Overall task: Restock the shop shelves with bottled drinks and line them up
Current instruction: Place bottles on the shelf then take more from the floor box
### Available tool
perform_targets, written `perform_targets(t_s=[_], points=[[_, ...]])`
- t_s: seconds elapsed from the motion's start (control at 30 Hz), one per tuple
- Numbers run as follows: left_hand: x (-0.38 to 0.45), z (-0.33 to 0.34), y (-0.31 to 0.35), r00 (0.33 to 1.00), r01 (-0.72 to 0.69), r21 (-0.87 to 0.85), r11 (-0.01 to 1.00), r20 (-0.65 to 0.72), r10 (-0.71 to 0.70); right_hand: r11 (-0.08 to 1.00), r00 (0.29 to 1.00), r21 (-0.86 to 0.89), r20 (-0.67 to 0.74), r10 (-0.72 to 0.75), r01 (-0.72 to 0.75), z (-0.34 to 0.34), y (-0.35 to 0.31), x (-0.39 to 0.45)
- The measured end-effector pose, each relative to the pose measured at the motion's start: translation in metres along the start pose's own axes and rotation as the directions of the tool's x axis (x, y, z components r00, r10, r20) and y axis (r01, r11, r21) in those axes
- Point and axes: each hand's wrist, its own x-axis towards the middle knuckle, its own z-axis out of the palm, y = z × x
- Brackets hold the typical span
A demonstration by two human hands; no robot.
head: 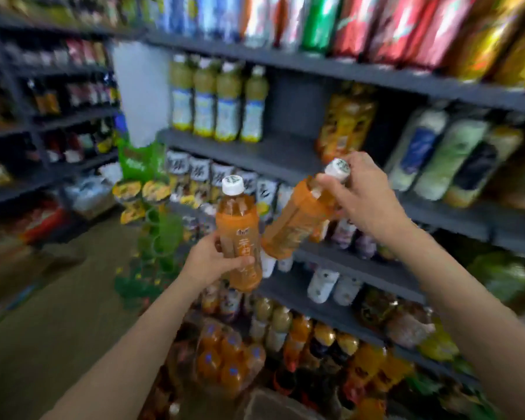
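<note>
I hold two orange-labelled tea bottles with white caps in front of the dark grey shelves. My left hand (208, 260) grips the lower body of the upright bottle (238, 228). My right hand (364, 195) grips the neck of the second bottle (300, 219), just under its cap, and that bottle tilts with its base toward the first one. The two bottles sit close together at their lower parts. On the shelf board (273, 156) behind them, a gap lies between a row of pale yellow-green bottles (217, 101) and some orange bottles (346, 122).
Shelves full of drinks run along the right side, with large bottles (437, 153) lying at the right. A shrink-wrapped pack of orange bottles (228, 359) stands on the floor below. A green display stand (152, 213) is at the aisle's left, beside more shelving (58, 116).
</note>
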Motion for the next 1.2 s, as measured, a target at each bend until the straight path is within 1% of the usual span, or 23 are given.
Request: perform_targets(t_s=[0.1, 0.2, 0.27, 0.3, 0.37, 0.43, 0.57, 0.67, 0.73, 0.83, 0.93, 1.0, 1.07, 1.1, 1.13, 1.2], points=[[0.018, 0.045, 0.079, 0.984, -0.146, -0.045, 0.988, 0.097, 0.15, 0.993, 0.977, -0.044, -0.185, 0.104, -0.113, -0.087, 0.027, 0.0], [0.026, 0.097, 0.147, 0.943, -0.273, -0.104, 0.956, 0.17, 0.288, 0.966, 0.91, -0.008, -0.338, 0.239, -0.257, -0.165, 0.067, -0.012], [0.027, 0.137, 0.187, 0.906, -0.353, -0.131, 0.926, 0.199, 0.374, 0.944, 0.865, -0.001, -0.401, 0.302, -0.33, -0.209, 0.097, -0.025], [0.027, 0.16, 0.205, 0.885, -0.389, -0.135, 0.911, 0.22, 0.41, 0.932, 0.847, -0.024, -0.426, 0.318, -0.362, -0.227, 0.114, -0.031], [0.027, 0.206, 0.234, 0.848, -0.441, -0.127, 0.888, 0.265, 0.459, 0.908, 0.822, -0.086, -0.466, 0.328, -0.411, -0.259, 0.15, -0.042], [0.029, 0.254, 0.257, 0.823, -0.465, -0.14, 0.874, 0.296, 0.485, 0.892, 0.812, -0.147, -0.495, 0.308, -0.428, -0.286, 0.188, -0.047], [0.047, 0.345, 0.286, 0.831, -0.453, -0.103, 0.886, 0.312, 0.461, 0.87, 0.831, -0.246, -0.488, 0.269, -0.426, -0.328, 0.258, -0.046], [0.063, 0.397, 0.299, 0.855, -0.429, -0.055, 0.902, 0.298, 0.425, 0.872, 0.845, -0.273, -0.475, 0.245, -0.406, -0.339, 0.307, -0.037], [0.071, 0.421, 0.304, 0.875, -0.414, -0.013, 0.91, 0.269, 0.402, 0.876, 0.845, -0.27, -0.48, 0.238, -0.4, -0.338, 0.339, -0.029], [0.082, 0.449, 0.309, 0.897, -0.376, -0.017, 0.926, 0.245, 0.369, 0.889, 0.839, -0.249, -0.495, 0.225, -0.385, -0.33, 0.376, -0.018], [0.093, 0.472, 0.311, 0.914, -0.336, 0.018, 0.942, 0.246, 0.321, 0.904, 0.81, -0.184, -0.537, 0.237, -0.387, -0.321, 0.391, -0.01], [0.099, 0.485, 0.316, 0.925, -0.302, 0.017, 0.953, 0.247, 0.289, 0.906, 0.834, -0.178, -0.487, 0.259, -0.385, -0.313, 0.397, -0.005], [0.106, 0.493, 0.321, 0.927, -0.266, 0.029, 0.963, 0.281, 0.248, 0.911, 0.87, -0.133, -0.378, 0.316, -0.389, -0.302, 0.41, -0.002], [0.109, 0.496, 0.325, 0.926, -0.243, 0.03, 0.97, 0.306, 0.222, 0.916, 0.881, -0.076, -0.315, 0.353, -0.394, -0.297, 0.418, -0.003], [0.113, 0.498, 0.327, 0.923, -0.217, 0.025, 0.976, 0.33, 0.197, 0.915, 0.882, -0.004, -0.267, 0.387, -0.403, -0.293, 0.426, -0.004], [0.119, 0.501, 0.331, 0.918, -0.185, 0.02, 0.982, 0.362, 0.166, 0.902, 0.868, 0.082, -0.247, 0.431, -0.424, -0.29, 0.439, -0.001]])
